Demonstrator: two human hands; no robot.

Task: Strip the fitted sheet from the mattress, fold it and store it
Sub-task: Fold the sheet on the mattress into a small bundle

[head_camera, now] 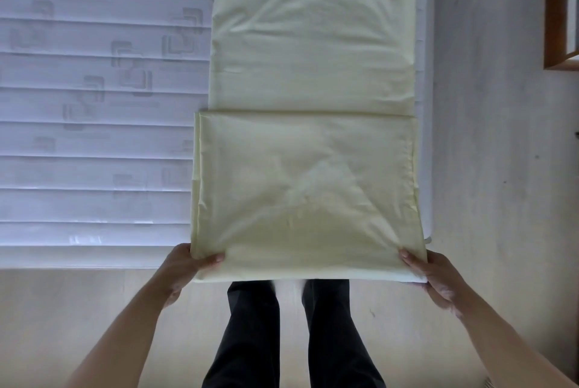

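Fitted sheet (308,149) is pale yellow, already off the mattress (94,105) and folded down to a long strip lying along the mattress's right side. Near part of the strip is doubled over onto itself; its fold edge runs left to right across the middle, far part is a single flat panel. Near end hangs just past the mattress edge toward me.

My left hand (188,265) pinches the near left corner, thumb on top, fingers under. My right hand (429,274) has the same grip on the near right corner. Both closed on cloth.

Progress, my read: stripping done, folding well along but not finished; at least one more fold away from me looks needed to get a compact bundle. Storing not started, and I see no shelf or drawer in view.

Around: bare quilted mattress, pale wood floor (78,309), my dark trousers (288,325), wooden frame (556,11) at far right.
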